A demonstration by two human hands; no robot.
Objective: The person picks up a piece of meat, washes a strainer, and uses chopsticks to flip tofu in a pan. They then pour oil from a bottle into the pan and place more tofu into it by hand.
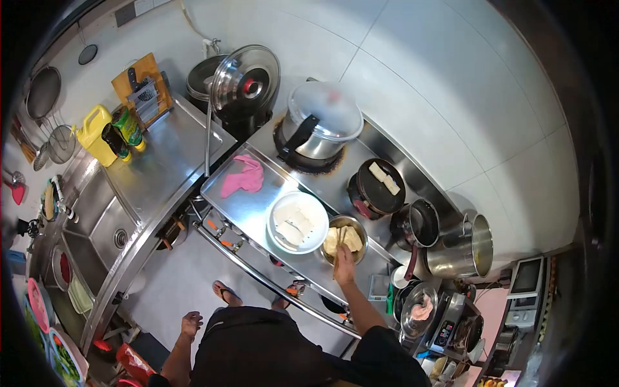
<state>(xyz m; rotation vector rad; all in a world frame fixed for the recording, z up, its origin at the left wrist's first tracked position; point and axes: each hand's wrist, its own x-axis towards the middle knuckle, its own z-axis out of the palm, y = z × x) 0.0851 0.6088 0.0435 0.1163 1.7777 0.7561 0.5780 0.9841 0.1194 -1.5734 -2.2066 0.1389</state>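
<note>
My right hand (345, 266) is closed on thin brown chopsticks (340, 237), at the near rim of a metal bowl (366, 248). Their tips reach in among pale yellow blocks (351, 238) that look like fried tofu. Left of this bowl stands a white basin (274, 216) holding white slabs (293, 226), like plain tofu. Two pale strips (383, 178) lie in a dark frying pan (394, 203) behind the bowl. Down at my left side hangs my left hand (191, 324), holding nothing, its fingers loosely bent and apart.
A large lidded steel pot (316, 148) sits on the stove behind the basin. A pink cloth (244, 176) lies on the steel counter. Right of the pan are a saucepan (419, 222) and a tall pot (451, 255). A metal rail (258, 274) runs along the stove front.
</note>
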